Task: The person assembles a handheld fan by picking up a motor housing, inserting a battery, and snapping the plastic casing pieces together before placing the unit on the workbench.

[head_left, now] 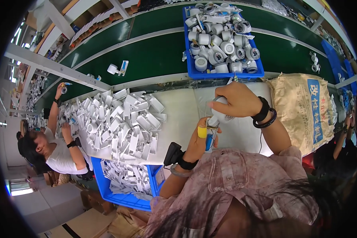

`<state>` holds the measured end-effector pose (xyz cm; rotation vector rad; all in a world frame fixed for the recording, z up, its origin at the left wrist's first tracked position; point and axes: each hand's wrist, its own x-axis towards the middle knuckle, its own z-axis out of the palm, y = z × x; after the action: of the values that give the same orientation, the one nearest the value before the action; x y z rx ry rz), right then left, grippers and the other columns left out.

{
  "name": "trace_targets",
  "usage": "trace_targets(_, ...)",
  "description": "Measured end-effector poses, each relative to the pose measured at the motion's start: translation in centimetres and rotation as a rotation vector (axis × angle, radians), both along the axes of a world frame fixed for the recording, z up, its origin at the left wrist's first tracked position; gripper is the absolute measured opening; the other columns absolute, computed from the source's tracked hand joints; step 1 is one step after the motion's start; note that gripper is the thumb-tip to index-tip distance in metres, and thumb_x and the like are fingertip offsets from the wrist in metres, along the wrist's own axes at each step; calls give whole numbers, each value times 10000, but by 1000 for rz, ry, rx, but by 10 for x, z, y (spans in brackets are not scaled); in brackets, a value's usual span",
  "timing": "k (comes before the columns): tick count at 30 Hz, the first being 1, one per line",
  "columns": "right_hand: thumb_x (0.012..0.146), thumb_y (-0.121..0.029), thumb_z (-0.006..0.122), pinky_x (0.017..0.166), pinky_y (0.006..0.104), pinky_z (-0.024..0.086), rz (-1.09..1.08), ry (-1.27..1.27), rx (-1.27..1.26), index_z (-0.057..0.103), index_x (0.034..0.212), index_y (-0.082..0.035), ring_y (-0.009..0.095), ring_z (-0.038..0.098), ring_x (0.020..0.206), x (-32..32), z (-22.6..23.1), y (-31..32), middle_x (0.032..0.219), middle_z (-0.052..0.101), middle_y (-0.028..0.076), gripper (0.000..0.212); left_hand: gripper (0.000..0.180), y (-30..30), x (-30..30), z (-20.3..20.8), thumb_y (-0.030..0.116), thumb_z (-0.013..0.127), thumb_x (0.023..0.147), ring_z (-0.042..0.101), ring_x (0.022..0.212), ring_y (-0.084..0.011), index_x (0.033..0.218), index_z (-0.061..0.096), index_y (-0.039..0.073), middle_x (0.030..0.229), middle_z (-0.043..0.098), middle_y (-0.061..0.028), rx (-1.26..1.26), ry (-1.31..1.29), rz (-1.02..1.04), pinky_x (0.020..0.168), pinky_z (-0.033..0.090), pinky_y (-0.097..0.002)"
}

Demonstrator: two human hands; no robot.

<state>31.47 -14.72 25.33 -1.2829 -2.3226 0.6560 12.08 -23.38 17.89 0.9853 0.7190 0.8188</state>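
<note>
In front of my chest I hold a white round-headed unit (222,114) with a slotted grille on its head and a short handle. My right hand (238,100) is closed over the head from above. My left hand (202,139), with a yellow wrap on one finger, grips the handle end below, where a blue part (209,139) shows. Some of the handle is hidden by my fingers. Beyond my hands, a blue crate (226,75) is heaped with similar white round-headed units (227,47).
Loose white plastic casings (119,123) are piled on the table to my left. More casings fill a blue bin (107,186) below the edge. A brown paper sack (297,111) lies at right. A co-worker (63,154) handles parts at left. Beyond runs a green conveyor (146,51).
</note>
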Motion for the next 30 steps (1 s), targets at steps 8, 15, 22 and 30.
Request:
trace_targets(8,823,-556,483,537,437,466,98,-417,-124,651,616,-11,363,600,601,-35,14,18,605,597,175,606,698,-5,-2,-5,642,189,942,557,595,-122,1171,462,41,930,600,-85,7,55,6,529,446,-246)
trace_targets(15,840,-565,431,521,435,458,189,-611,-179,652,580,-34,356,603,595,-71,7,30,589,601,168,631,419,-11,-8,-14,422,286,1009,562,610,-101,1149,456,65,948,604,-84,-72,-143,25,532,453,-223)
trace_targets(22,841,-584,389,535,442,467,224,-642,-223,663,594,-40,352,606,604,-83,-1,40,610,614,159,657,666,-19,-12,-18,630,210,946,569,572,-130,1157,458,49,896,616,-105,8,-27,138,492,451,-240)
trace_targets(30,849,-695,294,508,407,460,275,-630,-239,657,570,-39,336,603,580,-90,-8,32,585,608,156,800,432,-13,-15,-19,389,304,1014,632,650,-182,1260,395,46,997,633,-164,-169,-215,195,608,521,-284)
